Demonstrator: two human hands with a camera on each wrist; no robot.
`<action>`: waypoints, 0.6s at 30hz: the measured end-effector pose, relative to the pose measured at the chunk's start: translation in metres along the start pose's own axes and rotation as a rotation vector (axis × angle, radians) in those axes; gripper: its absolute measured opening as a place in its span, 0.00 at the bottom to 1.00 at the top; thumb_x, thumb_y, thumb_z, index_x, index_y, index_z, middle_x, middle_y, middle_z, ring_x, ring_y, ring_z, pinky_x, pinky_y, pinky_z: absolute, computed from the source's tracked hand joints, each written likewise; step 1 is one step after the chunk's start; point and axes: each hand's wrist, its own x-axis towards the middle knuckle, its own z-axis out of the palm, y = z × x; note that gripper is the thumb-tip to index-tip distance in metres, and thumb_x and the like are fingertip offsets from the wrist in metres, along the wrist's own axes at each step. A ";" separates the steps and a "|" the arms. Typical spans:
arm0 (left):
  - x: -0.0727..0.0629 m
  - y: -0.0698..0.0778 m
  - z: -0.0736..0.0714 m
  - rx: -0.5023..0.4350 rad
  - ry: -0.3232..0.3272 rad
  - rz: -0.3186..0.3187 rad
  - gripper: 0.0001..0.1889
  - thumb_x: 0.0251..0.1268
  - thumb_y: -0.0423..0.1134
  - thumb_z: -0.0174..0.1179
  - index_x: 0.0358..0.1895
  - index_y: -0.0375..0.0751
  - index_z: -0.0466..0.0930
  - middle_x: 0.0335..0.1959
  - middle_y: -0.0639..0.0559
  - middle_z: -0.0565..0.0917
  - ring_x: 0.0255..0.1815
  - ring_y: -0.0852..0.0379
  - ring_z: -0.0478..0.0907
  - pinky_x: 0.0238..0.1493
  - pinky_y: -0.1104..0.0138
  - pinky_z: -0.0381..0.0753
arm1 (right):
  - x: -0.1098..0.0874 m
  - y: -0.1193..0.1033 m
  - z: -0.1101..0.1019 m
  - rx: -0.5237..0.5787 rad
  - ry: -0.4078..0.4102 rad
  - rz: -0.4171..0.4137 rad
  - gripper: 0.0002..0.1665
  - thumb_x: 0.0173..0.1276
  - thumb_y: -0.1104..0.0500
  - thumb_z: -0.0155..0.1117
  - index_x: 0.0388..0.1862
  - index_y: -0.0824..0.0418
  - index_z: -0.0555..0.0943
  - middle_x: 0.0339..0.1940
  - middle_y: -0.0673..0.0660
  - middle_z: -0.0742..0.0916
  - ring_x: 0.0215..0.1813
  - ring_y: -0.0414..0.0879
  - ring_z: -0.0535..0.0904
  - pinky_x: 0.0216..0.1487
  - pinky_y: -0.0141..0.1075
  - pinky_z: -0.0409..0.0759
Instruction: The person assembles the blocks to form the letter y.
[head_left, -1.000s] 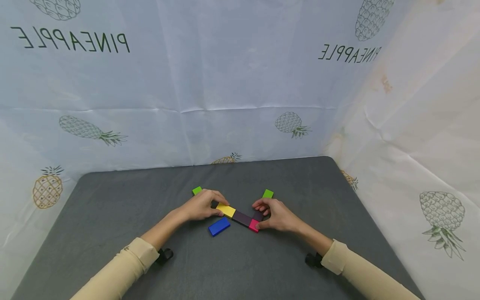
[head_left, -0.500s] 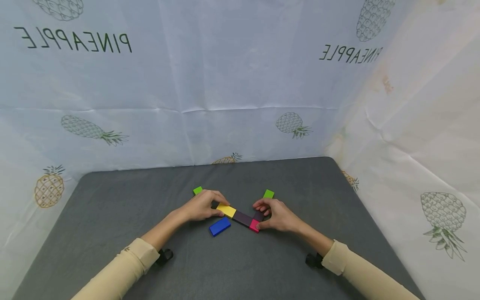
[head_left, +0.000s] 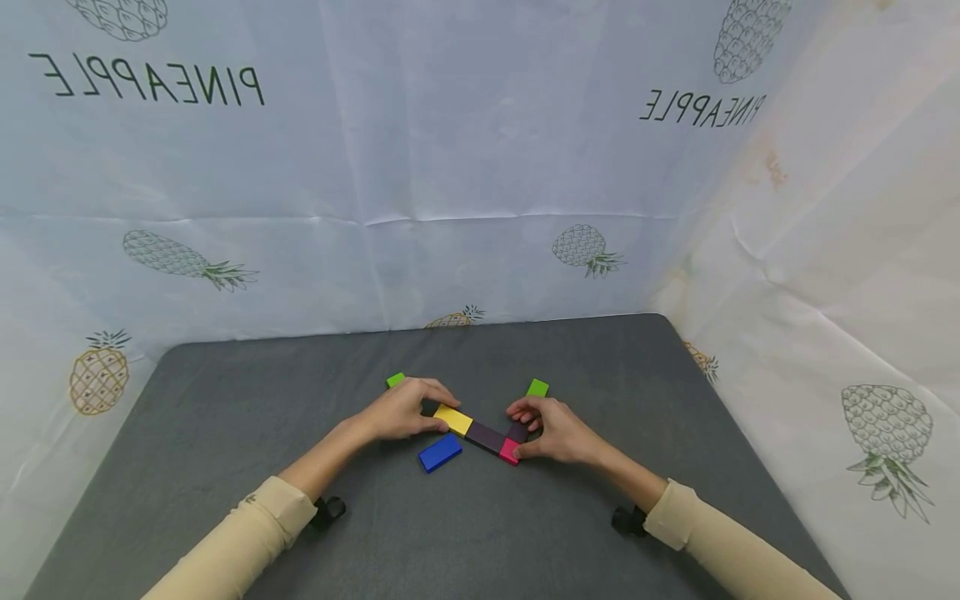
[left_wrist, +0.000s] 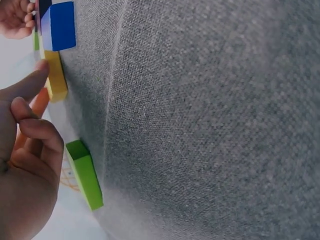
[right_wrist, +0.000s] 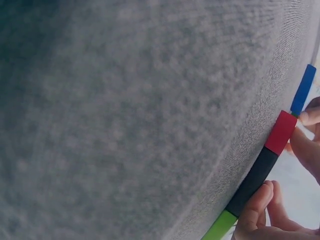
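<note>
In the head view, coloured blocks lie on the dark table in a V-like line. My left hand (head_left: 408, 410) pinches the outer end of the yellow block (head_left: 453, 420) between thumb and fingers. A black block (head_left: 485, 437) runs on from the yellow one to a red block (head_left: 509, 451) at the corner. My right hand (head_left: 558, 429) has its thumb at the red block and its curled fingers along a second black block (head_left: 518, 432). Beyond these fingers sits a green block (head_left: 537, 387). Another green block (left_wrist: 86, 175) lies beside my left hand, apart from the yellow block.
A loose blue block (head_left: 440, 452) lies on the near side of the yellow one. The grey cloth-covered table (head_left: 480, 533) ends at the back against a white curtain (head_left: 465, 167) printed with pineapples.
Both hands keep their places at the blocks. My left hand has shifted very slightly toward the back, and the blocks show almost no movement.
</note>
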 end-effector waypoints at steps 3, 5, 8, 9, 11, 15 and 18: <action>-0.002 0.017 -0.008 0.012 0.001 -0.068 0.17 0.69 0.39 0.76 0.58 0.42 0.92 0.55 0.47 0.92 0.41 0.58 0.85 0.38 0.72 0.78 | 0.000 0.000 0.000 0.002 -0.002 0.002 0.34 0.62 0.62 0.85 0.65 0.68 0.82 0.61 0.63 0.88 0.57 0.49 0.83 0.59 0.34 0.86; -0.005 0.022 -0.011 0.012 0.030 -0.109 0.16 0.69 0.38 0.76 0.57 0.40 0.92 0.55 0.46 0.92 0.39 0.58 0.84 0.37 0.72 0.75 | 0.000 0.000 0.000 0.000 -0.003 0.001 0.34 0.62 0.62 0.84 0.65 0.68 0.82 0.62 0.63 0.88 0.57 0.49 0.83 0.59 0.35 0.86; -0.011 0.023 -0.014 0.035 0.111 -0.133 0.16 0.67 0.38 0.77 0.56 0.40 0.92 0.53 0.46 0.92 0.40 0.54 0.86 0.43 0.65 0.84 | 0.000 -0.001 -0.001 0.001 -0.003 0.003 0.34 0.62 0.62 0.84 0.65 0.68 0.82 0.62 0.63 0.88 0.58 0.50 0.83 0.59 0.36 0.86; -0.013 0.022 -0.015 0.047 0.142 -0.139 0.16 0.67 0.38 0.77 0.56 0.39 0.92 0.53 0.46 0.92 0.46 0.52 0.88 0.48 0.61 0.87 | 0.000 -0.001 -0.001 0.000 -0.003 0.002 0.34 0.62 0.62 0.84 0.66 0.68 0.82 0.62 0.63 0.88 0.58 0.50 0.83 0.60 0.37 0.86; -0.017 0.019 -0.018 0.067 0.198 -0.157 0.18 0.65 0.39 0.79 0.56 0.38 0.91 0.53 0.46 0.92 0.54 0.45 0.88 0.54 0.51 0.88 | -0.001 -0.001 -0.001 0.002 -0.003 0.000 0.34 0.62 0.62 0.84 0.66 0.69 0.82 0.62 0.63 0.88 0.58 0.51 0.83 0.60 0.37 0.86; -0.028 0.013 -0.023 0.141 0.273 -0.247 0.25 0.62 0.42 0.81 0.60 0.36 0.89 0.56 0.41 0.89 0.58 0.40 0.87 0.58 0.43 0.86 | -0.001 0.000 -0.001 0.010 -0.004 -0.002 0.34 0.62 0.62 0.84 0.66 0.69 0.82 0.62 0.64 0.88 0.58 0.51 0.83 0.60 0.37 0.86; -0.036 0.007 -0.026 0.196 0.302 -0.335 0.30 0.59 0.46 0.83 0.62 0.34 0.87 0.58 0.38 0.87 0.59 0.38 0.85 0.59 0.42 0.85 | 0.000 0.000 -0.001 0.015 -0.007 0.000 0.34 0.62 0.62 0.84 0.66 0.69 0.81 0.62 0.64 0.88 0.58 0.51 0.83 0.60 0.37 0.86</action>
